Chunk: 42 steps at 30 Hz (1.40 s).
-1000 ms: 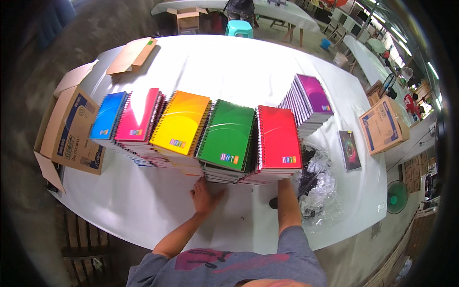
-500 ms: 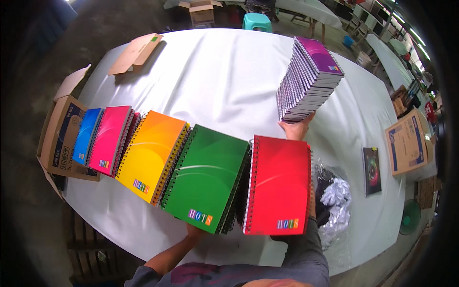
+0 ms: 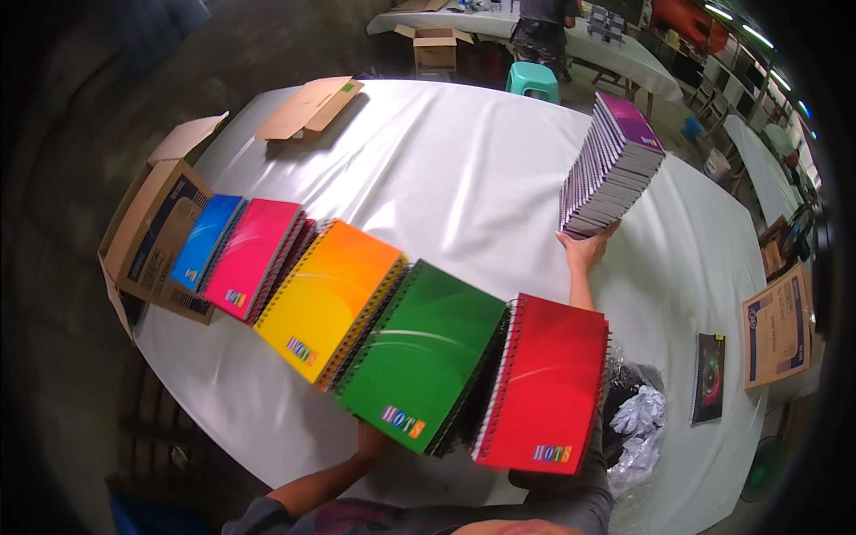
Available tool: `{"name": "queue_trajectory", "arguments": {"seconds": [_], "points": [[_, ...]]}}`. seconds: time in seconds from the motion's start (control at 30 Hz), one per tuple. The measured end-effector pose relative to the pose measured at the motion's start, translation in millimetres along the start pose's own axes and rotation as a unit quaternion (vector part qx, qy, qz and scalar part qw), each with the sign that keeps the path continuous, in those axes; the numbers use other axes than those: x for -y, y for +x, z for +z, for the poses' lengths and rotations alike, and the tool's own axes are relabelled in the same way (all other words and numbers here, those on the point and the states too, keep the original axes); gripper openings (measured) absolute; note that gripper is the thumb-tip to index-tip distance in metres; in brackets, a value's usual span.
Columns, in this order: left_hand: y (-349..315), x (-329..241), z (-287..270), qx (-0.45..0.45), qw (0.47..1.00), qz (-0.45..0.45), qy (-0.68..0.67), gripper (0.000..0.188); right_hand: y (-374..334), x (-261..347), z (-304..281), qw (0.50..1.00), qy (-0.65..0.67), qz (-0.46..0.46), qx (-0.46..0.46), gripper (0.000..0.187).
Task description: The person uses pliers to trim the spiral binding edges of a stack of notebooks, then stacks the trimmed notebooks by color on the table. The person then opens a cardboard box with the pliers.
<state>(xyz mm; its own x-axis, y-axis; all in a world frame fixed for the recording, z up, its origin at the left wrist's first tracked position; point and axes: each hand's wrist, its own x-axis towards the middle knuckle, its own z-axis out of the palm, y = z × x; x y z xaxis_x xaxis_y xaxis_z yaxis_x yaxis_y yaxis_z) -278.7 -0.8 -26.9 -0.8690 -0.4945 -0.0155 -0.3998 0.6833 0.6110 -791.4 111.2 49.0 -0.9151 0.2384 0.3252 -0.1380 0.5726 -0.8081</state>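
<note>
At upper right, the purple notebook stack (image 3: 615,174), long axis slanted up and rightward, is touched at its foot by the nearer right hand (image 3: 588,248), spread wide. At lower centre, the left hand (image 3: 372,440) is mostly hidden by the green notebook stack (image 3: 419,352); its state cannot be told.

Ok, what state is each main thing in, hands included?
Blue spiral notebook, closed.
Pink spiral notebook, closed.
Yellow spiral notebook, closed.
Green spiral notebook, closed.
Red spiral notebook, closed.
Purple spiral notebook stack, all closed.
Black spiral notebook, closed, lying flat.
Brown cardboard box at left, open.
Clear plastic wrap, crumpled.
Turquoise plastic stool, upright.
Right hand, at the purple stack's base, grip unclear.
Left hand, mostly hidden.
</note>
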Motion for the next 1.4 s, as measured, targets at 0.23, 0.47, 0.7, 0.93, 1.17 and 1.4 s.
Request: {"name": "queue_trajectory", "arguments": {"seconds": [0.23, 0.47, 0.7, 0.93, 1.17, 1.4], "points": [[42, -55, -32, -0.03, 0.999, -0.019, 0.024, 0.057, 7, -77, -49, 0.954, 0.168, 0.156, 0.192, 0.101], [38, -57, -38, -0.094, 0.995, -0.005, -0.017, 0.055, -131, -27, -192, 0.666, 0.609, 0.361, 0.237, 0.071], [47, -54, -47, -0.074, 0.995, 0.043, -0.059, 0.054, -318, -26, -222, 0.926, 0.151, 0.083, 0.336, 0.091], [55, -49, -37, -0.112, 0.99, 0.044, -0.08, 0.046, -339, 55, -187, 0.978, 0.099, 0.15, 0.108, 0.106], [53, -41, -19, -0.151, 0.982, 0.072, -0.086, 0.028, -317, 19, -177, 0.99, 0.029, 0.092, 0.098, 0.089], [74, -79, 15, -0.166, 0.979, 0.063, -0.099, 0.026, -243, -3, -156, 0.99, 0.033, 0.036, 0.13, 0.085]]}}
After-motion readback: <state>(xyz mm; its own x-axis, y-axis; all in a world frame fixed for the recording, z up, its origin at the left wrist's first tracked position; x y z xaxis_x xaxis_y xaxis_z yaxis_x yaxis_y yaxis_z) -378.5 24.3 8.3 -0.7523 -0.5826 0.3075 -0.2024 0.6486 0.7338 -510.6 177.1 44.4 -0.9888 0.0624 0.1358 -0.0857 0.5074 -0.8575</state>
